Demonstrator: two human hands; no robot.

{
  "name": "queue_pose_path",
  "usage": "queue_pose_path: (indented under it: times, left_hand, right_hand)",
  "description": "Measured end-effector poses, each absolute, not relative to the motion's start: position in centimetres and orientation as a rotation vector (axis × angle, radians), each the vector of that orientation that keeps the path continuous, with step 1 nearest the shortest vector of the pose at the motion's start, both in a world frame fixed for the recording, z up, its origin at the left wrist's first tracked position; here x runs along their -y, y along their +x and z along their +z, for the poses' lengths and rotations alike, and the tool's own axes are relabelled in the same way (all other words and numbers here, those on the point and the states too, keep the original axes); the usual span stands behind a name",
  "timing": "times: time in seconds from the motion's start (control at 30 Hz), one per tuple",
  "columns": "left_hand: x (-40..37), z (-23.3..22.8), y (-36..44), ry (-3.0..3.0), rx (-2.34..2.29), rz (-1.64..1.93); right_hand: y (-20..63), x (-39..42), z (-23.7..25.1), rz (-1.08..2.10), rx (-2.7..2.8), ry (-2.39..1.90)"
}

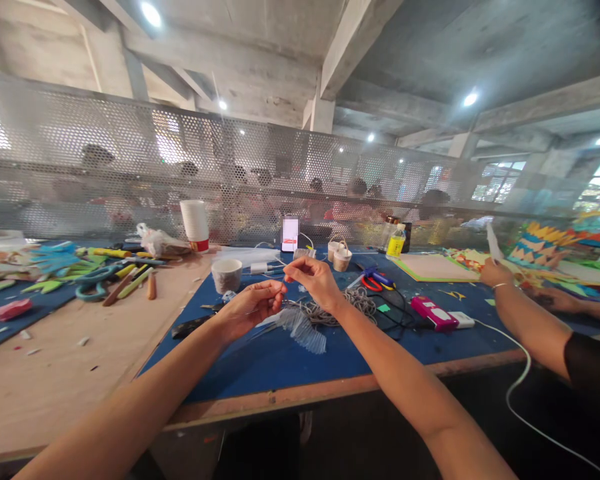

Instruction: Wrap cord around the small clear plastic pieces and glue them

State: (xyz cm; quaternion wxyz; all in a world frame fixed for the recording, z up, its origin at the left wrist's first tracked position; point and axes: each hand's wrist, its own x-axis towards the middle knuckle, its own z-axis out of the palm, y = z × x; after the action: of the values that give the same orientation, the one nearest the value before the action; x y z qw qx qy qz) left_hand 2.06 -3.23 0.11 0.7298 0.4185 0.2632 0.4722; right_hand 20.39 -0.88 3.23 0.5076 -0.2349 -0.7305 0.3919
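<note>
Both my hands are raised over the blue mat (280, 360). My left hand (253, 308) pinches one end of a thin string or wire, and my right hand (313, 279) pinches its other end just above. Right under my hands lies a clear ribbed plastic piece (305, 330). Beside it sits a tangle of grey cord (350, 303). What exactly runs between my fingertips is too thin to make out.
A paper cup (227, 274), a stack of white cups (195, 223), a lit phone (290, 234), red-handled scissors (373, 280), a glue bottle (395, 242) and a pink device (434, 313) with a white cable stand about. A co-worker's arm (525, 313) works at the right. A perforated metal screen (130, 167) backs the table.
</note>
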Motion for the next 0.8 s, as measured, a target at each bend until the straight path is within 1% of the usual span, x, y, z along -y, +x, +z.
queue_pose_path:
  times: [0.8]
  left_hand:
    - [3.00, -0.38, 2.37, 0.932, -0.577, 1.059]
  right_hand:
    - [20.22, 1.02, 3.17, 0.912, 1.750, -0.578]
